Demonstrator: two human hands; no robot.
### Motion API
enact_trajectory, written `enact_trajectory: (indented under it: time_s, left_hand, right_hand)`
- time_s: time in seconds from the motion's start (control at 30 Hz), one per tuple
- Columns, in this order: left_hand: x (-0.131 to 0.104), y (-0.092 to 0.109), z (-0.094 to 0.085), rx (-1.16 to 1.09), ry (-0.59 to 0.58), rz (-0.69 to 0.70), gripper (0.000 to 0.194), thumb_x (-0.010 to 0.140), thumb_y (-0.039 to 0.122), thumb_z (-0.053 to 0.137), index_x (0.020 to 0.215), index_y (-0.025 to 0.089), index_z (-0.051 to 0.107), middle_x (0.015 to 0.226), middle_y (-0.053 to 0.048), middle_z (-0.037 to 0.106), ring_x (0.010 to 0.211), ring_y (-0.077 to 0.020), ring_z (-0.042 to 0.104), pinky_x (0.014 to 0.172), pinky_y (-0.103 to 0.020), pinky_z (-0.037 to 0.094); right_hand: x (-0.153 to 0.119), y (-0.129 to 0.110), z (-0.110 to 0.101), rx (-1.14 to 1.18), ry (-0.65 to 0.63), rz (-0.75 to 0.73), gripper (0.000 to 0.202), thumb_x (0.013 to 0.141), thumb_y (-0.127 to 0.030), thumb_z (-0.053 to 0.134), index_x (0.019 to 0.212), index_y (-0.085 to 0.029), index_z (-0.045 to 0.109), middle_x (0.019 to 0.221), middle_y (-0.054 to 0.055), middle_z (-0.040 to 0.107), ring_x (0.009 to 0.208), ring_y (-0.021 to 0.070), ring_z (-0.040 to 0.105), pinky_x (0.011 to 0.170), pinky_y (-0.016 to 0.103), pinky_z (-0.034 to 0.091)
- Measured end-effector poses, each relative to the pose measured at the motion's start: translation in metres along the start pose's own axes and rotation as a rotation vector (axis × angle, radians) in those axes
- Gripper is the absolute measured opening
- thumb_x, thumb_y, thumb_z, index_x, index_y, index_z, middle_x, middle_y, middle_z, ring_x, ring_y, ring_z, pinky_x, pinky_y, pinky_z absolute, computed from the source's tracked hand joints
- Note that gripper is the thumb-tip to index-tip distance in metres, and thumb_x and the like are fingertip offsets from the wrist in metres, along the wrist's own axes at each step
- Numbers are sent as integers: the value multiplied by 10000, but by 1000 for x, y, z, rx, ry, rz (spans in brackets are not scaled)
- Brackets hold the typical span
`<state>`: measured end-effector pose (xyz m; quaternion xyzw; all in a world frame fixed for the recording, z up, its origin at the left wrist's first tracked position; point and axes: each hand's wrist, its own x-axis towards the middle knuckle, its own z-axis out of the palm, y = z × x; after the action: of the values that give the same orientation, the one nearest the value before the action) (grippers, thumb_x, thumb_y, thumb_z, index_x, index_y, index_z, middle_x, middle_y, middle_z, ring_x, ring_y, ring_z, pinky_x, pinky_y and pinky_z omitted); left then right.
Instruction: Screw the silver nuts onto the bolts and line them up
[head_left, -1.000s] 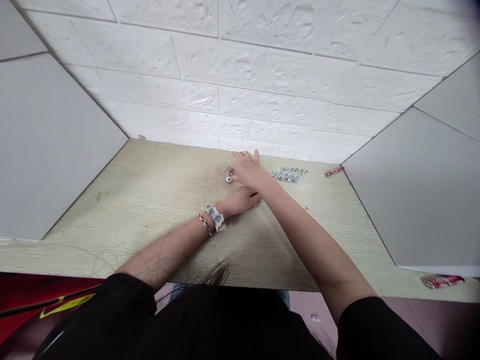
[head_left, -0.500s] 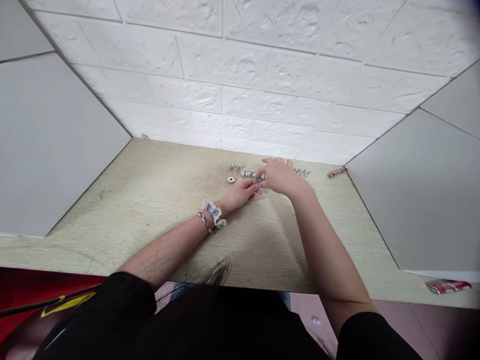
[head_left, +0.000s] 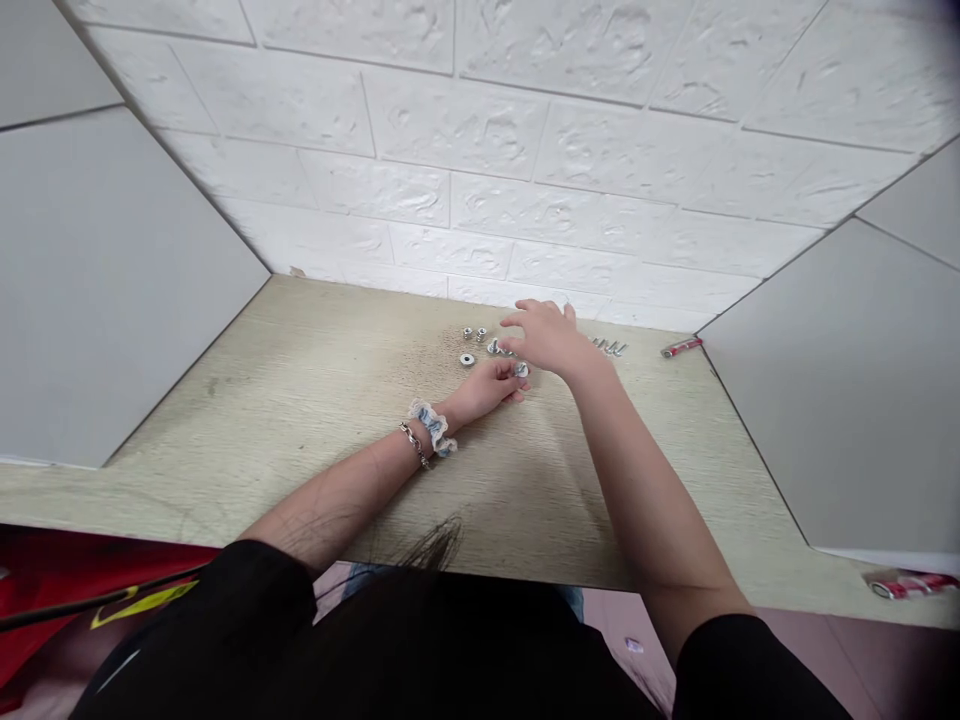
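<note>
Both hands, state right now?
Left hand: closed, pinching a small round metal piece.
Right hand: open, fingers spread, at the metal fasteners; can't tell whether it touches them.

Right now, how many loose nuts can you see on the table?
2, side by side behind the loose washer: left nut, right nut. The right hand may hide more.

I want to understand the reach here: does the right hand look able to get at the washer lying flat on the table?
Probably yes: nothing covers the washer, and the right hand is close and looks open. The left hand seems beside the way, not across it.
</note>
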<state>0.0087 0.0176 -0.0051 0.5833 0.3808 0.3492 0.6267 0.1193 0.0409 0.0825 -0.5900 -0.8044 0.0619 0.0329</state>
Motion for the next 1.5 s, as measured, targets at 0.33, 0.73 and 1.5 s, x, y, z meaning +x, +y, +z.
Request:
enact_trajectory:
  time_s: [0.33,0.73,1.5]
  left_hand:
    - [5,-7,-2,36,-17,-1,77,777,177,573,790,101,583,731,1,575,573,-57,515,592,-216,387]
    - [5,-8,-1,53,-22,20,64,779,173,554,768,110,563,715,-2,563,599,-76,518,598,-234,385]
    - [2,-3,1,170,26,82,171,791,11,488,912,121,537,601,37,538,543,-82,514,565,-238,429]
  right_hand:
    - [60,-10,38,-182,49,-112,226,843,-286,573,983,-161,700,1139,124,605,1146,305,473,1070,657,139]
    - [61,-9,46,-171,111,-113,241,818,-231,581,1028,-165,679,1138,135,599,1145,303,465,1062,673,142]
    - [54,-26,49,-202,4,-236,198,798,-143,569,831,-228,744,1334,96,502,1230,312,374,1064,662,112]
